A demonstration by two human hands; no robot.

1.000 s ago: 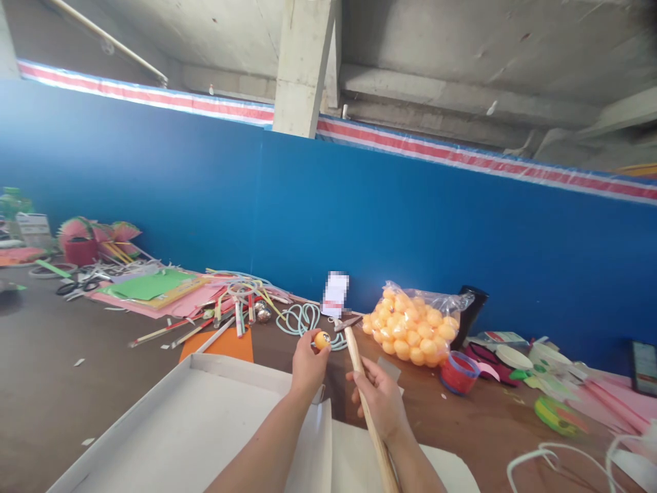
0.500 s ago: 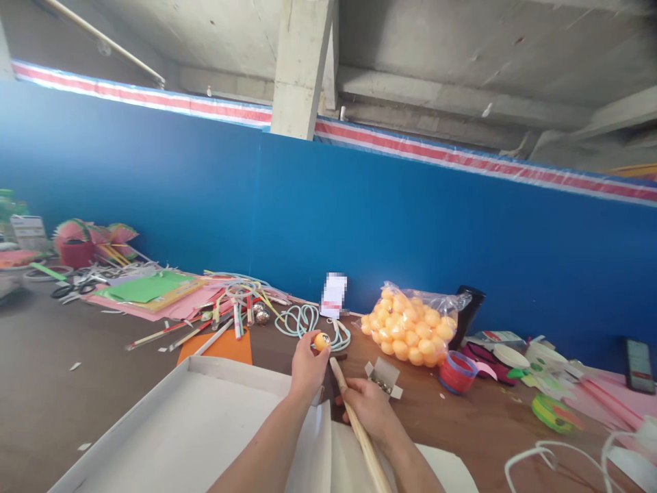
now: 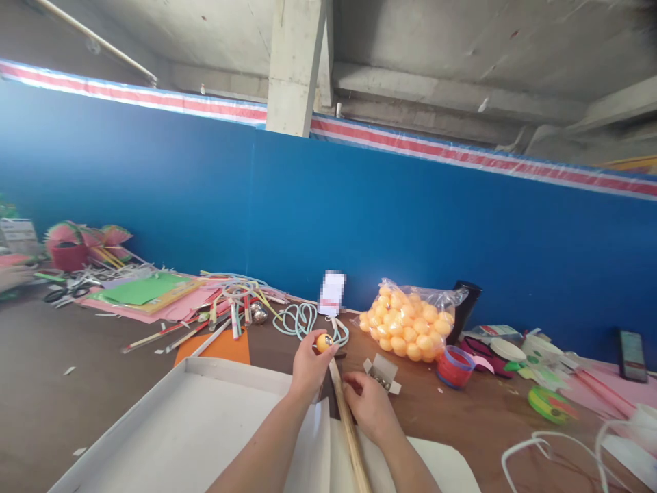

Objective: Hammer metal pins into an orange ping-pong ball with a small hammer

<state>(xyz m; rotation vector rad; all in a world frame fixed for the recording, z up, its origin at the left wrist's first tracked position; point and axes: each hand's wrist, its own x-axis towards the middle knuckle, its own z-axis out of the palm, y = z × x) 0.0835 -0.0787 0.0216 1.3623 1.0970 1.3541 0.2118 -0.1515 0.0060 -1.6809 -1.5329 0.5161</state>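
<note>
Brown worktable [image 3: 61, 383], white cardboard tray [image 3: 169, 424] nearest. Beside it the right hand [image 3: 368, 405] closes around a wooden stick [image 3: 350, 433]; just ahead, the left hand [image 3: 308, 366] pinches an orange ball [image 3: 323, 342] at its fingertips. Farther back, a bag of orange balls [image 3: 410, 329] sits below the blue wall [image 3: 359, 219].

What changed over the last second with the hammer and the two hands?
The wooden-handled hammer came down from beside the small orange ball and now lies low, its head by the left hand. The right hand rests against the handle; its grip is unclear. The left hand still pinches the ball; the clear bag of orange balls stayed put.
</note>
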